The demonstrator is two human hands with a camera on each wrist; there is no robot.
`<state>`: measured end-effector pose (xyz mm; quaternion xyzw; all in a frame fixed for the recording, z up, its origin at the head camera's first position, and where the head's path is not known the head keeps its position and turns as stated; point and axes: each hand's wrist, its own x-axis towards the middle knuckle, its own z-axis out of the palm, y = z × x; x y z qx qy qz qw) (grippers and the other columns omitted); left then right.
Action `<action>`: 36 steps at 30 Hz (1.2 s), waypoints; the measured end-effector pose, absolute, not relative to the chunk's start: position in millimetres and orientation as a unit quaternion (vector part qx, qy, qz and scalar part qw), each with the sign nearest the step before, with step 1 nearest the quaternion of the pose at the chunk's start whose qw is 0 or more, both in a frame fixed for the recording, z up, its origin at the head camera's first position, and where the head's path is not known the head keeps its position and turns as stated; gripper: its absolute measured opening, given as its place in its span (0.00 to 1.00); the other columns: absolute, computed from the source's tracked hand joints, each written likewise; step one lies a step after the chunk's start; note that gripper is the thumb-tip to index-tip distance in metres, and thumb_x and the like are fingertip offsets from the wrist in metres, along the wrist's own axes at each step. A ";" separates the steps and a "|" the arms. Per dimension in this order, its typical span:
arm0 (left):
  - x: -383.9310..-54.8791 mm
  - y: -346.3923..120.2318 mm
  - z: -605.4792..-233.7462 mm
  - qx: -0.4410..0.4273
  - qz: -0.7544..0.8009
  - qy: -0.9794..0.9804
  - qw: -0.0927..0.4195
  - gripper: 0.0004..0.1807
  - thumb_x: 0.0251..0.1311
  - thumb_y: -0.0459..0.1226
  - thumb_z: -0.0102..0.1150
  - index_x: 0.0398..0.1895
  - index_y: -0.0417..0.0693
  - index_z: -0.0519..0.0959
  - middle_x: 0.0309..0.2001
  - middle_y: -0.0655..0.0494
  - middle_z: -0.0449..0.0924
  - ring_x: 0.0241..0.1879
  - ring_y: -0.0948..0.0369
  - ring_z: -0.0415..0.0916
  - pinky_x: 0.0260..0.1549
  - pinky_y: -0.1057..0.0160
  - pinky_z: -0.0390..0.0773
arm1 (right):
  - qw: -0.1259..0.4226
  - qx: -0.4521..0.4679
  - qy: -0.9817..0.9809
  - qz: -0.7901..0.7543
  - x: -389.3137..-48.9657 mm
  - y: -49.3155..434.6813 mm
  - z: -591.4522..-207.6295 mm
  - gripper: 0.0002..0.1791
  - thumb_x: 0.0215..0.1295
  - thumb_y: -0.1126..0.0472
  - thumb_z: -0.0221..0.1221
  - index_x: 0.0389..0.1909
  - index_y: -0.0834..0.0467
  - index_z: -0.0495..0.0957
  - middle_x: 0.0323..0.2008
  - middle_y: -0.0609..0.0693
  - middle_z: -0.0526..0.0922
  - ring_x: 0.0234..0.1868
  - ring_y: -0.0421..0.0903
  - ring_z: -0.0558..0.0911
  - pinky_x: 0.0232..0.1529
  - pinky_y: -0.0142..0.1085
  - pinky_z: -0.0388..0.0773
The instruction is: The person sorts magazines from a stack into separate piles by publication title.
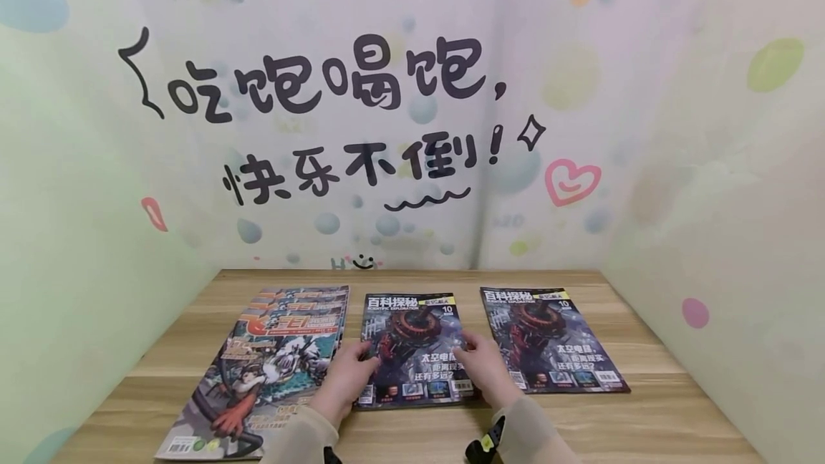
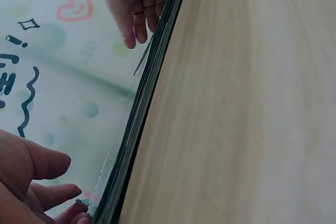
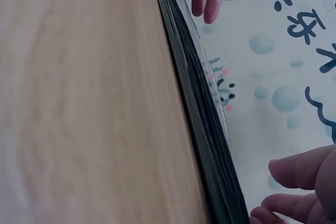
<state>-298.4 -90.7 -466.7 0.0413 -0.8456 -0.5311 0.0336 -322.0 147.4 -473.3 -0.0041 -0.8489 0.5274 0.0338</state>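
A magazine [image 1: 409, 356] with a dark space-themed cover lies flat in the middle of the table, and the wrist views show its side as a thick stack of page edges [image 2: 137, 116]. My left hand [image 1: 346, 377] is at its left side, thumb by the cover's edge. On the opposite side is my right hand [image 1: 486, 369], its fingers at the right edge. Thumb and fingers stand apart on the left hand [image 2: 31, 177] and likewise on the right hand [image 3: 304, 184]. Whether the fingertips press the edges cannot be told.
To the left, several overlapping magazines [image 1: 277, 364] with an orange title lie fanned out on the wooden table [image 1: 155, 378]. Another dark-covered magazine [image 1: 548, 349] lies at the right, close to my right hand. A printed curtain wall [image 1: 361, 235] stands behind the table.
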 end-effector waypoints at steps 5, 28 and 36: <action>-298.1 -92.2 -469.2 0.049 -0.522 -0.850 0.040 0.25 0.62 0.33 0.53 0.62 0.30 0.70 0.63 0.30 0.62 0.63 0.35 0.56 0.61 0.38 0.59 | 0.033 0.000 -0.854 0.519 -320.9 147.6 -475.0 0.27 0.63 0.66 0.58 0.61 0.72 0.69 0.59 0.69 0.72 0.60 0.63 0.70 0.60 0.55 0.68; -296.0 -91.6 -479.5 0.057 -0.506 -0.858 0.071 0.27 0.50 0.21 0.56 0.58 0.22 0.69 0.60 0.31 0.64 0.60 0.34 0.59 0.59 0.39 0.62 | 0.064 0.027 -0.883 0.464 -321.7 150.2 -480.5 0.23 0.51 0.71 0.62 0.52 0.71 0.78 0.45 0.61 0.82 0.45 0.52 0.78 0.47 0.48 0.76; -297.8 -92.0 -479.3 0.066 -0.513 -0.854 0.062 0.28 0.51 0.22 0.55 0.59 0.24 0.69 0.61 0.31 0.62 0.62 0.35 0.57 0.61 0.38 0.60 | 0.060 0.020 -0.880 0.471 -320.4 149.3 -478.1 0.23 0.53 0.71 0.62 0.52 0.72 0.77 0.45 0.62 0.83 0.46 0.53 0.79 0.48 0.49 0.76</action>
